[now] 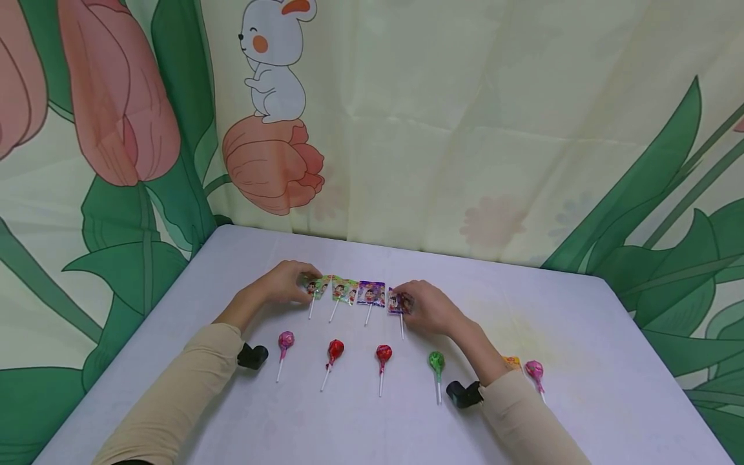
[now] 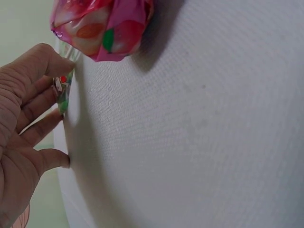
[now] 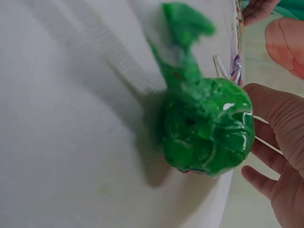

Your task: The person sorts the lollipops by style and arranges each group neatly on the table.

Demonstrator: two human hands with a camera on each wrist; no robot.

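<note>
A pale backdrop [image 1: 407,168] with tulips and a rabbit is hanging behind a white surface [image 1: 325,426]. A left sleeve [image 1: 168,394] and a right sleeve [image 1: 529,416], both beige, are stretching over it. The left hand [image 1: 285,283] is partly closing, pinching the leftmost green packet [image 1: 318,285] between thumb and fingers; the right hand [image 1: 433,309] is curling its fingers on the outer side of the rightmost purple packet [image 1: 396,302]. Between these, a second green packet [image 1: 345,290] and another purple packet [image 1: 371,293] are lying, the four forming a row toward the far side, their white sticks pointing toward the person. Nearer, a pink lollipop [image 1: 286,340], two red lollipops [image 1: 335,349] and a green lollipop [image 1: 436,361] are making a spaced row. Another pink lollipop [image 1: 534,370] is lying beside the right sleeve, an orange wrapper [image 1: 512,362] showing just left of it.
</note>
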